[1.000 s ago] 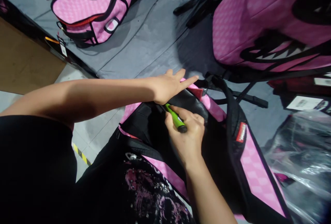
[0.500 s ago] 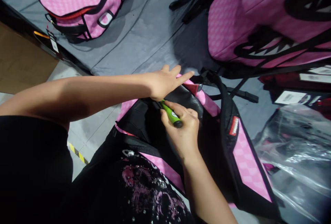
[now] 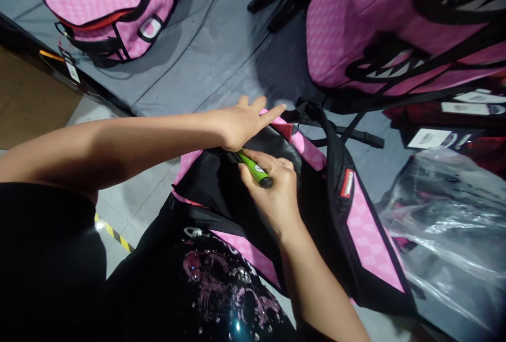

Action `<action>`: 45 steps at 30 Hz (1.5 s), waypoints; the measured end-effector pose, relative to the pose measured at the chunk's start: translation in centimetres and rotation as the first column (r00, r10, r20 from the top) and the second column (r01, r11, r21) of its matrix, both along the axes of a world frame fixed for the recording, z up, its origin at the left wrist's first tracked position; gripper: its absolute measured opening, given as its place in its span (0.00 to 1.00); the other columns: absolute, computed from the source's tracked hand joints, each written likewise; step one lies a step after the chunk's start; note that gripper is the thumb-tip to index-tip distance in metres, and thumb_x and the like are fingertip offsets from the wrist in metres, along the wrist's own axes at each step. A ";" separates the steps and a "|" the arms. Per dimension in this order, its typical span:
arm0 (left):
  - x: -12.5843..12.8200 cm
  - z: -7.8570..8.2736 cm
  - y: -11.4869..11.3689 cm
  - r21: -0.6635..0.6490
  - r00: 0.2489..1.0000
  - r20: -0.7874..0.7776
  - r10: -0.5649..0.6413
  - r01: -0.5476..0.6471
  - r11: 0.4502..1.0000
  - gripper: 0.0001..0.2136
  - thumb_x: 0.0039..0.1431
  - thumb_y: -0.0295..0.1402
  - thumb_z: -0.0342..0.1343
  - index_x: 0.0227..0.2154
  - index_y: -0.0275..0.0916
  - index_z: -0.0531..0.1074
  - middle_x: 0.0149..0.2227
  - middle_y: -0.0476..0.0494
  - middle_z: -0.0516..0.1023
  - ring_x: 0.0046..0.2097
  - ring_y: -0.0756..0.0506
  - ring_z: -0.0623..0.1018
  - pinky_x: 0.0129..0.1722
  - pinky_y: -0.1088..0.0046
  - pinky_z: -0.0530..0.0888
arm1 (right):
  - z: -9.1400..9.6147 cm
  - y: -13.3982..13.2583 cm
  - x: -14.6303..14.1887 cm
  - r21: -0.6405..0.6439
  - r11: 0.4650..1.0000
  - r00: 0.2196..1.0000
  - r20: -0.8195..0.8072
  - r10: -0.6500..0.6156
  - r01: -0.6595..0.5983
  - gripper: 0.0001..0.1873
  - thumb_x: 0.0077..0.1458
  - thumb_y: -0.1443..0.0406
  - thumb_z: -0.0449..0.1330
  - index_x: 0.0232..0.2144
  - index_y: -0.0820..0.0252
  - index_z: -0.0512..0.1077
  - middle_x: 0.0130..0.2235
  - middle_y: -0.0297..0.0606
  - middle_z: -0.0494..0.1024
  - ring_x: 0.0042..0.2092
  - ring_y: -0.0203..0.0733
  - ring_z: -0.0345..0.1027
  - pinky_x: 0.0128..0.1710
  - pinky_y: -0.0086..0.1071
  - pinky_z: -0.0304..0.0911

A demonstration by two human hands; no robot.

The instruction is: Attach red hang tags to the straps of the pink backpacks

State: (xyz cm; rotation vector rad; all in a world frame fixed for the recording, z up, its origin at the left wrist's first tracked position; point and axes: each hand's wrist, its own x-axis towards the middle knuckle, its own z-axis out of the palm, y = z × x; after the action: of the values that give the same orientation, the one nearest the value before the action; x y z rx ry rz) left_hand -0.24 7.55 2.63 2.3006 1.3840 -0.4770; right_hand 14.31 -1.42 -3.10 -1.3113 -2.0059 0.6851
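1. A person stands over a grey work table (image 3: 221,52), seen from above; both bare arms reach forward into the middle of the view.
2. An open pink-and-black backpack (image 3: 367,231) lies at the near edge of the table, its black lining facing up and a small red label on its strap.
3. The left hand (image 3: 241,123) rests flat on the far rim of the opening, fingers stretched out and spread toward the right, gripping nothing.
4. The right hand (image 3: 274,189) is closed around a green marker (image 3: 255,168), holding it like a pen, tip pointing far and left.
5. The marker's tip meets the black lining just beneath the left hand; the two hands sit close together, nearly touching.
6. A second pink backpack with a toothed mouth design (image 3: 114,10) lies far left on the table.
7. A third, larger pink backpack (image 3: 375,20) fills the far right.
8. Clear plastic wrapping (image 3: 446,215) is crumpled at the right, with white paper tags (image 3: 429,138) just beyond it.
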 end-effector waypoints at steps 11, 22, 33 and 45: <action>-0.1 -0.3 0.0 0.023 1.000 -0.013 -0.016 0.016 1.000 0.52 0.47 0.20 0.57 0.69 0.46 0.30 0.69 0.32 0.43 0.62 0.27 0.58 0.52 0.56 0.70 | -0.1 -0.2 -0.4 0.025 0.996 0.997 -0.003 -0.082 0.082 0.10 0.58 0.62 0.60 0.41 0.56 0.77 0.43 0.40 0.82 0.44 0.46 0.76 0.47 0.42 0.58; -0.7 0.0 0.0 0.065 0.998 0.021 -0.053 0.051 0.997 0.50 0.48 0.21 0.55 0.69 0.45 0.30 0.69 0.31 0.44 0.62 0.30 0.60 0.54 0.59 0.68 | -0.2 0.0 -0.5 -0.038 0.997 0.998 -0.022 -0.065 0.064 0.10 0.56 0.62 0.61 0.40 0.55 0.77 0.43 0.37 0.82 0.43 0.44 0.76 0.47 0.41 0.59; -1.4 -1.7 0.4 0.248 0.994 -0.018 -0.105 0.107 0.963 0.43 0.55 0.24 0.52 0.69 0.42 0.34 0.67 0.32 0.49 0.59 0.32 0.65 0.53 0.57 0.70 | 4.7 -5.0 10.3 0.336 0.838 0.886 -0.334 -0.321 0.430 0.08 0.56 0.69 0.53 0.38 0.56 0.69 0.42 0.35 0.80 0.45 0.42 0.75 0.57 0.48 0.59; -0.5 -0.8 -0.3 0.208 1.000 -0.015 -0.012 0.014 0.978 0.49 0.48 0.24 0.57 0.70 0.45 0.36 0.69 0.35 0.47 0.62 0.34 0.63 0.59 0.60 0.67 | -6.0 -4.4 32.5 0.056 0.832 0.464 0.809 -0.361 0.551 0.12 0.58 0.69 0.53 0.37 0.63 0.77 0.34 0.49 0.80 0.34 0.46 0.75 0.34 0.33 0.65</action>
State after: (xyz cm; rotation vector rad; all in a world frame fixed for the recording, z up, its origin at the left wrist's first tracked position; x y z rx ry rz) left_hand -0.70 7.20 1.79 2.4771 1.4895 -0.3675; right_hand 46.83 -5.86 -9.07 -2.5251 -2.0341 -0.0108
